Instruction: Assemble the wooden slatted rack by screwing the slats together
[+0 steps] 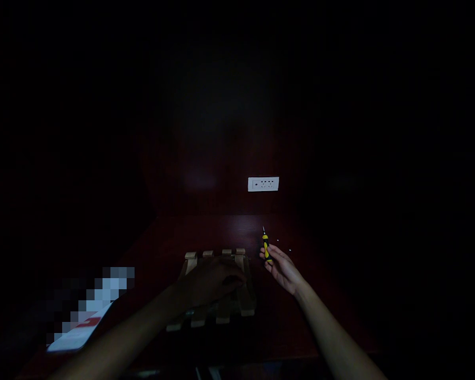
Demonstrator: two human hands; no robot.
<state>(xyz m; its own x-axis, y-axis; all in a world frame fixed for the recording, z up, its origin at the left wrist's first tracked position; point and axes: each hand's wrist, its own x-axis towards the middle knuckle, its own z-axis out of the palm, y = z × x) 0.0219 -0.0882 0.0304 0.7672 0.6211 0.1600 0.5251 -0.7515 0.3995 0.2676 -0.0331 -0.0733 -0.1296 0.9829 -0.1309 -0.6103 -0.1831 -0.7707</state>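
Can make out, well to the left of the slatted wooden frame (pixel 247 305), a pale flat item (pixel 73 338) with a red patch and a rounded near corner, its far part hidden by pixelation. Can count 4 light slats across the frame, lying flat on the dark red tabletop (pixel 279 330), with their ends jutting out at the far and near sides. Has the left hand (pixel 221 274) over the frame, reaching in from its near left, fingers bent toward the rightmost slat. Cannot tell in the shadow whether that grip is open or closed, nor whether touching the wood. Can see, beyond the frame and slightly to its right, a white wall socket panel (pixel 263 184). Holds, just right of the frame's far corner, a yellow and black screwdriver (pixel 266 248) in the right hand (pixel 283 268), fingers and thumb closed around the handle, metal tip pointing up and away. Can spot, farther right of the frame and past the right hand, 2 tiny white bits (pixel 290 249) on the tabletop, lying apart.
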